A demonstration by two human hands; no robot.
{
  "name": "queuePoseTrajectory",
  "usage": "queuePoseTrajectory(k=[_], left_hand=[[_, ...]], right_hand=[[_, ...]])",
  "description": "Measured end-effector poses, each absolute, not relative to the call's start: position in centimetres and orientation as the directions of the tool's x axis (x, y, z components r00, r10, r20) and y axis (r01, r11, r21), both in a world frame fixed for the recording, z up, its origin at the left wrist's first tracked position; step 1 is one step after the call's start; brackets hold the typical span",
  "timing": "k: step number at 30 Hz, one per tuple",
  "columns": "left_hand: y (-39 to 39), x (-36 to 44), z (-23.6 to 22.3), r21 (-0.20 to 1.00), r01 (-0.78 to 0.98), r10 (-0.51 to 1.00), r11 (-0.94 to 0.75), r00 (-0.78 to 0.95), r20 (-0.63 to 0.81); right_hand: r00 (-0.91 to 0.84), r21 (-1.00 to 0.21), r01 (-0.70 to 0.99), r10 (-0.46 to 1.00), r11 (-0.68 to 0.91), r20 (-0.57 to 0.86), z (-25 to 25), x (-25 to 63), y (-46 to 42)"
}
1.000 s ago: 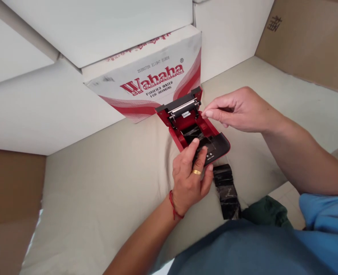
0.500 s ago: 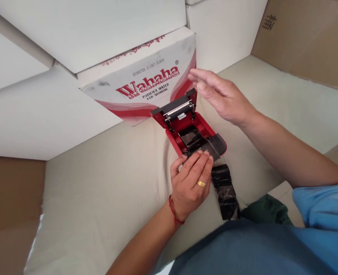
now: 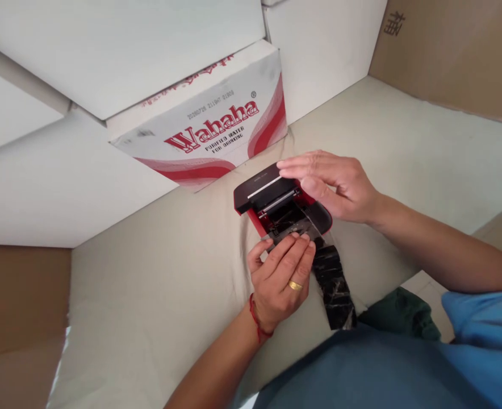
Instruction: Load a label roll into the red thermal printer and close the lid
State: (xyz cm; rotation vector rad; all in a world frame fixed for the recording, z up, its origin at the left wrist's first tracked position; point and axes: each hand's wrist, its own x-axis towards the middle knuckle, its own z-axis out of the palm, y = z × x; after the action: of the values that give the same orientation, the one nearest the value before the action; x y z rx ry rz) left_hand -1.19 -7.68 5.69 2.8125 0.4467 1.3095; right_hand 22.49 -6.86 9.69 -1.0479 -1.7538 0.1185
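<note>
A small red and black printer (image 3: 251, 199) sits on a beige cloth-covered surface (image 3: 149, 295). Its black lid is tilted down, partly lowered over the paper bay. My right hand (image 3: 331, 184) lies on the lid's right side with fingers stretched flat. My left hand (image 3: 283, 272), with a gold ring and a red wrist string, presses its fingers flat on a shiny black strip (image 3: 334, 284) at the printer's front. The strip runs out of the bay toward my lap.
A white and red Wahaha water carton (image 3: 200, 113) stands right behind the printer, among plain white boxes (image 3: 63, 170). Brown cardboard (image 3: 447, 51) lies at the far right and at the left (image 3: 16, 318). A dark green cloth (image 3: 400, 318) sits by my blue clothing.
My right hand rose from the printer's side to the upright lid and has swung it down toward the bay. My left hand slid back from the bay onto the strip.
</note>
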Motion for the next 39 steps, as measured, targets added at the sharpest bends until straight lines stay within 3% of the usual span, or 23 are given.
queuePoseTrajectory(k=[4, 13, 16, 19, 21, 27, 33, 36, 39], left_hand=[[-7.6, -1.1, 5.6, 0.137, 0.245, 0.262, -0.96, 0.61, 0.748], [-6.5, -2.5, 5.8, 0.179, 0.174, 0.25, -0.968, 0.646, 0.721], [-4.9, -3.7, 5.7, 0.281, 0.179, 0.333, -0.943, 0.548, 0.767], [-3.2, -4.1, 4.9, 0.492, 0.224, 0.535, -0.841, 0.48, 0.696], [-2.4, -4.0, 4.1, 0.568, 0.198, 0.583, -0.799, 0.481, 0.654], [-2.4, -3.8, 3.4, 0.581, 0.151, 0.574, -0.8, 0.475, 0.667], [-1.9, -4.9, 5.6, 0.567, 0.19, 0.55, -0.802, 0.607, 0.574], [-1.7, -5.3, 5.9, 0.664, 0.175, 0.609, -0.727, 0.613, 0.504], [-1.7, -5.1, 5.2, 0.839, 0.088, 0.758, -0.537, 0.486, 0.434]], right_hand=[[-0.148, -0.397, 0.699, 0.663, 0.595, 0.734, 8.1, 22.9, -8.1], [-0.115, -0.371, 0.729, 0.638, 0.575, 0.761, 4.8, 22.5, -9.9], [-0.066, -0.4, 0.708, 0.619, 0.582, 0.782, 4.9, 22.3, -9.6], [-0.059, -0.415, 0.698, 0.624, 0.584, 0.779, 5.1, 22.1, -9.5], [-0.055, -0.421, 0.705, 0.635, 0.571, 0.77, 5.2, 22.0, -9.6], [-0.09, -0.403, 0.698, 0.631, 0.592, 0.77, 5.4, 22.3, -9.5], [-0.054, -0.421, 0.682, 0.616, 0.598, 0.786, 5.0, 22.2, -9.0], [-0.043, -0.428, 0.664, 0.603, 0.613, 0.797, 4.7, 22.1, -9.1], [-0.034, -0.457, 0.65, 0.624, 0.607, 0.78, 4.4, 22.1, -9.5]])
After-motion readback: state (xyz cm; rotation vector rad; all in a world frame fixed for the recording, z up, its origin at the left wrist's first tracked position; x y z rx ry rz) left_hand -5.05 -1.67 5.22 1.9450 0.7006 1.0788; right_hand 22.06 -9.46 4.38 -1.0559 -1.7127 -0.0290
